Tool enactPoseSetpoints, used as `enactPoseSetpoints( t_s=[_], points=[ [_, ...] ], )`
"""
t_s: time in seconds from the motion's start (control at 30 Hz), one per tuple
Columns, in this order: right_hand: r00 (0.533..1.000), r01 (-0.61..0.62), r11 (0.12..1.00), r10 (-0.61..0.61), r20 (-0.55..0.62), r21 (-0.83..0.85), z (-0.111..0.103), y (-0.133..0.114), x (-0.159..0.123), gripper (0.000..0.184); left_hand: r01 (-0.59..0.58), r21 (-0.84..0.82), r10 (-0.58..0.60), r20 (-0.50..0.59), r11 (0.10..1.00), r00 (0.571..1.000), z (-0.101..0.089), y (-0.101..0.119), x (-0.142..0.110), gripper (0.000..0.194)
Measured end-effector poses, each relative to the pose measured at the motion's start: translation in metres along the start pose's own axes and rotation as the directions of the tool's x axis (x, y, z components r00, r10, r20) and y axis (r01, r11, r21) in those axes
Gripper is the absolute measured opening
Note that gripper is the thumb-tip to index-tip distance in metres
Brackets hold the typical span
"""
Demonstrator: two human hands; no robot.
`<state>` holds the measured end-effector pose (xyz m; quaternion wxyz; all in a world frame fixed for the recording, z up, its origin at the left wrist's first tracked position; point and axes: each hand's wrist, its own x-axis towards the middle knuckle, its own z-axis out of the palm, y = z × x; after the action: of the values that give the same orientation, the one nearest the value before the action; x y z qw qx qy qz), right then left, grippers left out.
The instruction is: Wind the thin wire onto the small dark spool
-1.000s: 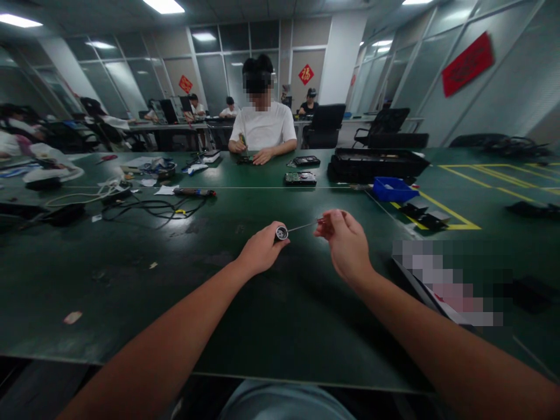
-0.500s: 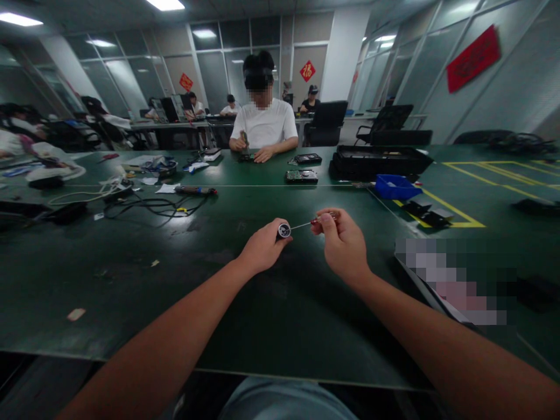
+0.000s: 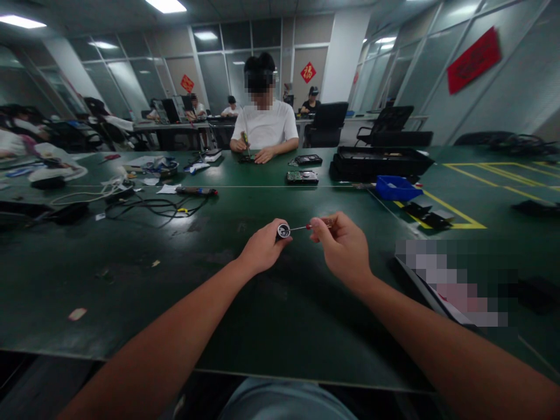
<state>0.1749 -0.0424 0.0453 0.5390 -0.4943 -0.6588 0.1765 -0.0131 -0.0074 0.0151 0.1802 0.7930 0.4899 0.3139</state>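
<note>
Your right hand has shifted its pinch on the slim, red-collared metal screwdriver, its tip at the silver-rimmed black cylinder your left hand grips over the green worktop.

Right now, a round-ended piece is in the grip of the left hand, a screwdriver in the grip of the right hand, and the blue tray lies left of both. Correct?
Not quite: the head view shows the blue tray to the right of both hands. The left hand does grip the round-ended piece, the right hand the screwdriver.
</note>
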Motion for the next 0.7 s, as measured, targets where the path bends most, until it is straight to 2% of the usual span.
enactPoseSetpoints(
  t_s=[0.1,0.23,0.3,0.4,0.57,0.63,0.7],
  points=[
    [0.996,0.072,0.981,-0.080,-0.038,-0.180,-0.0027,-0.0005,0.0010,0.036,-0.006,0.003,0.006,0.019,1.000,1.000,0.0003,0.0014,-0.0010,0.022],
    [0.987,0.134,0.954,-0.154,-0.054,-0.269,-0.0039,-0.0003,0.0007,0.040,-0.014,0.015,0.014,0.034,1.000,0.999,0.0014,0.0019,-0.0016,0.023],
    [0.986,0.151,0.951,-0.165,-0.028,-0.268,-0.0037,0.0002,-0.0005,0.036,-0.015,0.017,0.015,0.034,1.000,0.999,0.0016,0.0013,-0.0014,0.023],
    [0.977,0.212,0.955,-0.203,0.067,-0.207,-0.0041,0.0004,-0.0022,0.021,-0.021,0.012,0.021,0.026,1.000,0.999,0.0013,0.0003,-0.0008,0.023],
    [0.911,0.387,0.907,-0.348,0.223,-0.165,-0.0082,-0.0033,-0.0015,0.016,-0.019,0.011,0.018,0.026,1.000,1.000,0.0012,0.0006,-0.0004,0.022],
    [0.916,0.371,0.911,-0.327,0.230,-0.179,-0.0089,-0.0047,-0.0014,0.016,-0.019,0.011,0.019,0.034,1.000,0.999,0.0014,0.0009,-0.0005,0.021],
    [0.944,0.297,0.940,-0.263,0.199,-0.170,-0.0077,-0.0046,-0.0019,0.020,-0.015,0.009,0.015,0.041,1.000,0.999,0.0015,0.0007,-0.0005,0.021]
  ],
)
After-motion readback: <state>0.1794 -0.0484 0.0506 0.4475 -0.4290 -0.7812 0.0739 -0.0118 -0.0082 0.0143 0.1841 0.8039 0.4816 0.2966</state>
